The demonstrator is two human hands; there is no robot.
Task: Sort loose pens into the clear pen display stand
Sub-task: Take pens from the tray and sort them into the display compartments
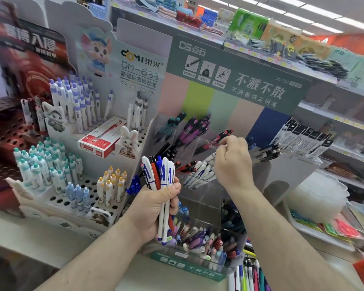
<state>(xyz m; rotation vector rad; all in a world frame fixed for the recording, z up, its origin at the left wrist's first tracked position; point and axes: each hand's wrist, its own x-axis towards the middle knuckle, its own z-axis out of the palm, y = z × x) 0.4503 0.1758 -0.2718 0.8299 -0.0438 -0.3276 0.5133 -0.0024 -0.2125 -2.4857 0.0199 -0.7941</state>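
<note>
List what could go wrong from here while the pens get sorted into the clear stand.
1. The left hand grips a whole bundle of pens by the middle; loosening that grip could let some slide out.
2. The right hand pinches a pen over the white pens' compartment, close to the black-and-red pens; it could drop into the wrong slot of the clear stand.
</note>
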